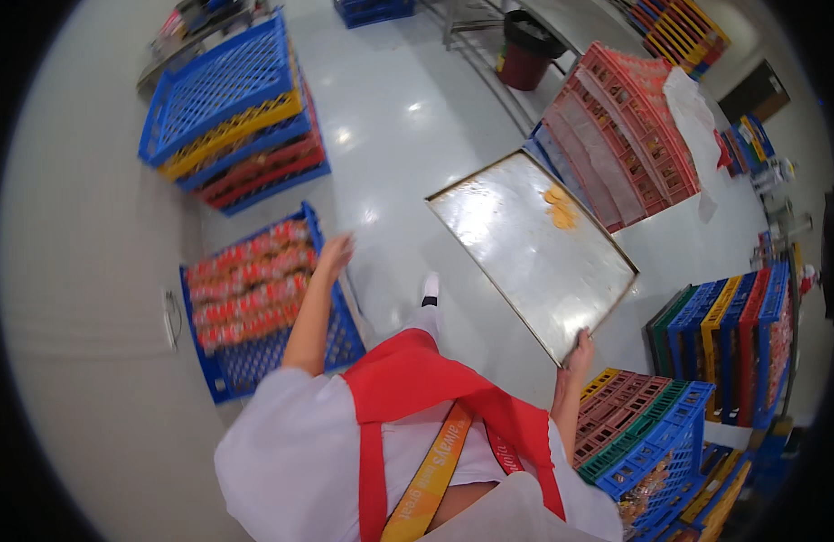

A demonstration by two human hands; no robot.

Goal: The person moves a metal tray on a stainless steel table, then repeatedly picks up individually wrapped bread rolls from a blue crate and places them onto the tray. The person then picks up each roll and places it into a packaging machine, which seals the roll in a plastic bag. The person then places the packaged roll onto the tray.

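My right hand (577,354) grips the near corner of a large metal baking tray (516,244), which I carry tilted out in front to the right. A few orange-yellow flat pieces (560,209) lie near the tray's far right side. My left hand (337,255) hangs at the left with nothing in it, fingers loosely stretched and a little blurred. Below it stands a blue crate (254,366) partly filled with rows of packs in red and clear wrapping (250,289).
Stacked crates (232,117) stand at the far left. Pinkish-red crates (616,135) rise beyond the tray. More stacks, one multicoloured (724,343) and one near my right arm (638,420), line the right side. A dark red bin (525,63) stands by a metal table at the back.
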